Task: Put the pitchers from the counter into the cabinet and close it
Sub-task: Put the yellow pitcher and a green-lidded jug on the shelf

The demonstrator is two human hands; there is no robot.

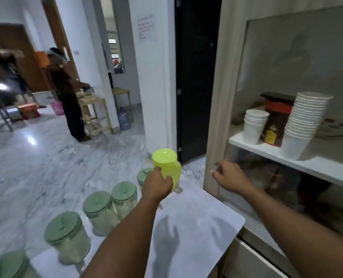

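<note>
A bright yellow-green pitcher [167, 163] with a lid stands at the far end of the white counter [196, 213]. My left hand [156, 184] is wrapped around its lower body. My right hand [229, 176] is at the left edge of the cabinet's glass door [287, 67], fingers curled against the beige frame [218, 121]. Through the glass I see a white shelf [307, 163] inside the cabinet. Several pitchers with pale green lids [124, 192] line the counter's left edge, the nearest ones at the bottom left [63, 226].
On the cabinet shelf stand two stacks of white paper cups [305, 121], a dark red-lidded jar [274, 121] and a plate [335, 127]. A dark doorway [196, 77] lies beyond the counter. A person [68, 93] stands by a wooden table across the marble floor.
</note>
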